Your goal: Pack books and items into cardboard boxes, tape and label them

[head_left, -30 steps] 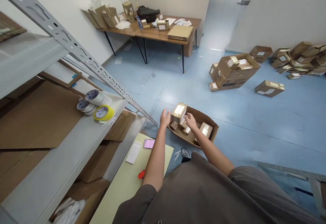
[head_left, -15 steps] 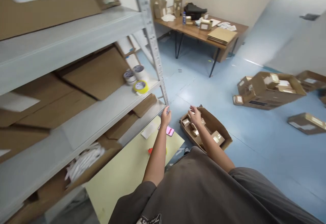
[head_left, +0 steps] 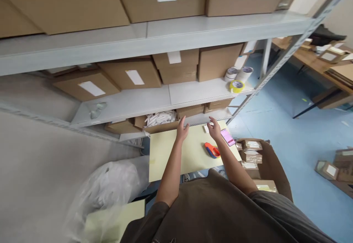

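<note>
There are two hands, one left hand (head_left: 182, 130) and one right hand (head_left: 214, 130); one phone (head_left: 228, 137); one orange-and-blue hand tool (head_left: 211, 150); one yellow tape roll (head_left: 236, 89) and at least two white tape rolls (head_left: 246, 74); three shelf boards (head_left: 193, 89); at least four upper cartons (head_left: 164, 9); one open carton (head_left: 271, 165) with at least four small parcels (head_left: 253, 145); one translucent plastic bag (head_left: 110, 184).

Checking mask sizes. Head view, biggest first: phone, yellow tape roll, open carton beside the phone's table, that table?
1. Table
2. Open carton
3. Phone and yellow tape roll: too alike to rank
</note>
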A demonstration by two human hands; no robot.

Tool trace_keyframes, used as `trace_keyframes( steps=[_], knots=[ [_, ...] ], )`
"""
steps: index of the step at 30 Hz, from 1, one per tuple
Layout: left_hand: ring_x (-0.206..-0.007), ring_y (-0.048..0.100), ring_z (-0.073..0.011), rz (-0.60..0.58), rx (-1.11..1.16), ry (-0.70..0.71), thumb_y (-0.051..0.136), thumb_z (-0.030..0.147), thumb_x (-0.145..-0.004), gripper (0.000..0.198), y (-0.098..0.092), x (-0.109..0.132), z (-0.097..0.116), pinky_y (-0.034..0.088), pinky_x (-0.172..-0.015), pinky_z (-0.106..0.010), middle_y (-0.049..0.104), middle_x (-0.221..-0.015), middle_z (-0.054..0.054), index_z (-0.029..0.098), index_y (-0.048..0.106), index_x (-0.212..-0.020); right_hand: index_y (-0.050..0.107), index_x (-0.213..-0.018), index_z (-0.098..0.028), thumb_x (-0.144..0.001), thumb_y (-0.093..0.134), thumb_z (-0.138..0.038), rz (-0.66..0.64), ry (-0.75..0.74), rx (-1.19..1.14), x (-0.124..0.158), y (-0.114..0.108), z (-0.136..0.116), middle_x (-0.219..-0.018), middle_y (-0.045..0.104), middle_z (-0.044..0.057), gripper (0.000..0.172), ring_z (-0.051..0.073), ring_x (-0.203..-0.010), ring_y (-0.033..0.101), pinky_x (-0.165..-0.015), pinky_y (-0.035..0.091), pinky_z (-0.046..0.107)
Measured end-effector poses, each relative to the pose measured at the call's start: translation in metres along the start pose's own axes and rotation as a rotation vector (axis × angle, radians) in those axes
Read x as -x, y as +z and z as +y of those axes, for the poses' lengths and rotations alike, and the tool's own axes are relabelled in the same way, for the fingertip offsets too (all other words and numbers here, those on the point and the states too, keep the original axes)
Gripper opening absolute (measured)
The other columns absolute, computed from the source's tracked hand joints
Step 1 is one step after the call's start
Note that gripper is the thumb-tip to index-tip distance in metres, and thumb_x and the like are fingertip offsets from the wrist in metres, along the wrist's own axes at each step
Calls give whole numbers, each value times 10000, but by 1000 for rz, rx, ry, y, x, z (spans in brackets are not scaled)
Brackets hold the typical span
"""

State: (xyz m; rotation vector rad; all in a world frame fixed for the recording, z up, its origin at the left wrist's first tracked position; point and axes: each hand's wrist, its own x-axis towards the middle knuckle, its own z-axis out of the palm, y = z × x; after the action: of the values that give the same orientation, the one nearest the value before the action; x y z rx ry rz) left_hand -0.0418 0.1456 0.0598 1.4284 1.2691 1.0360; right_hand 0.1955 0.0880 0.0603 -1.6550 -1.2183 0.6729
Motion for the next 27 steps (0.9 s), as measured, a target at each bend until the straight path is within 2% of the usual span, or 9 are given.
trace_keyframes(
  steps=[2, 4, 6, 8, 10, 14, 20, 24, 27],
  knots=[
    [-1566, 456, -310, 35, 4, -37, 708, 378, -1005, 629, -41, 10, -12, 394, -1271, -465, 505, -1682, -108, 287, 534, -1603, 600, -1491, -252, -980, 532, -396, -50, -47, 35, 8, 32, -16, -1514, 640, 144, 535, 308, -1342, 622, -1062, 583, 518],
    [-1537, 489, -320, 82, 3, -81, 702, 393, -1009, 633, -70, 18, -21, 438, -1234, -462, 504, -1679, -124, 279, 529, -1607, 603, -1492, -233, -981, 531, -371, -74, -105, 83, 15, 54, -29, -1505, 646, 150, 534, 318, -1370, 605, -1129, 541, 542],
    [-1515, 511, -323, 120, 0, -104, 685, 402, -1017, 627, -84, 23, -28, 464, -1209, -458, 512, -1670, -134, 270, 526, -1609, 611, -1489, -217, -979, 536, -343, -88, -156, 142, 21, 64, -37, -1495, 652, 154, 530, 325, -1396, 586, -1195, 486, 554],
    [-1523, 502, -315, 122, 8, -96, 668, 410, -1026, 616, -84, 26, -34, 465, -1211, -445, 518, -1667, -125, 272, 525, -1610, 615, -1491, -215, -980, 540, -318, -98, -183, 200, 27, 63, -38, -1496, 653, 149, 526, 324, -1415, 572, -1232, 450, 553],
    [-1539, 486, -302, 95, 16, -73, 665, 422, -1028, 605, -72, 29, -40, 442, -1235, -432, 521, -1669, -108, 276, 537, -1601, 610, -1500, -216, -987, 541, -306, -104, -185, 250, 34, 54, -32, -1510, 644, 147, 526, 321, -1428, 561, -1245, 439, 548],
    [-1556, 469, -294, 10, -8, -53, 689, 418, -1007, 581, -30, 46, -53, 371, -1294, -451, 542, -1653, -104, 265, 588, -1558, 605, -1511, -200, -1000, 530, -301, -77, -143, 312, 56, 24, -6, -1514, 636, 156, 526, 320, -1437, 551, -1252, 437, 546],
    [-1489, 537, -275, -57, -58, -168, 639, 310, -1008, 495, 32, 96, -78, 441, -1243, -432, 600, -1591, -108, 254, 639, -1500, 616, -1499, -184, -952, 596, -304, -61, 26, 350, 100, -17, 66, -1494, 632, 173, 560, 349, -1422, 551, -1230, 458, 559],
    [-1419, 588, -283, -32, -116, -237, 600, 274, -1016, 459, 61, 133, -99, 505, -1167, -409, 633, -1544, -127, 237, 659, -1470, 671, -1407, -185, -922, 647, -309, -88, 175, 344, 132, -23, 122, -1381, 672, 176, 502, 341, -1315, 618, -1156, 516, 496],
    [-1381, 613, -285, -24, -147, -255, 596, 270, -1015, 443, 76, 159, -114, 537, -1120, -405, 654, -1509, -131, 240, 670, -1451, 702, -1303, -183, -920, 676, -296, -211, 268, 396, 149, -10, 153, -1326, 694, 172, 401, 324, -1255, 639, -1102, 529, 442]
  ],
)
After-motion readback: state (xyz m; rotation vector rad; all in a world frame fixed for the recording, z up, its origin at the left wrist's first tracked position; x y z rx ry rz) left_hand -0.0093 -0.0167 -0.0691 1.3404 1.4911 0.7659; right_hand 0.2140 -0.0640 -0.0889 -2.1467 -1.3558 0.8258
